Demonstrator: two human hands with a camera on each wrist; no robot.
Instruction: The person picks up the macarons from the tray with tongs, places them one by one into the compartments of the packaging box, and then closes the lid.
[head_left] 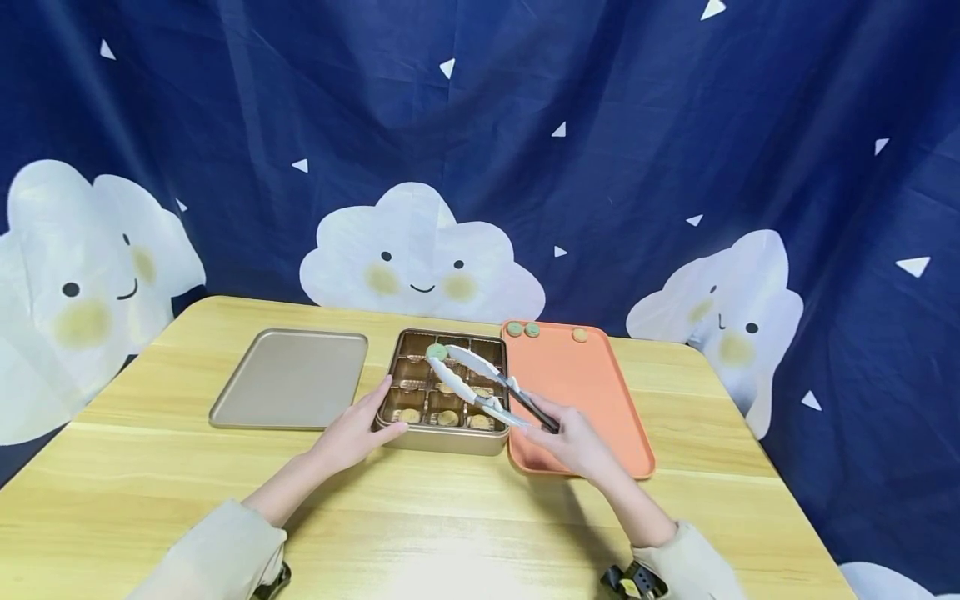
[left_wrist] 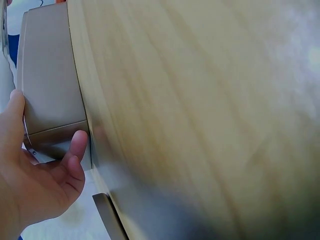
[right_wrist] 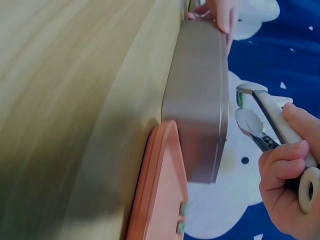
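**Poising a green disc (head_left: 437,352) over the tin (head_left: 442,442), ahead-left of the right hand (head_left: 573,437)**

Gripping the tongs (head_left: 453,380) in the right hand, above the tray's (head_left: 577,392) near left part. Spreading the left hand (head_left: 354,432) wide at the tin's near left corner, thumb at the front rim; nearer to the disc than the right. Pointing the tongs' long axis away and leftward across the tin, tips pinching the disc. Hanging above the back row, around the left-middle divider; exact compartment hard to tell. Looking farther, to two green discs (head_left: 532,330) and a yellow one (head_left: 579,335) near the tray's far edge.
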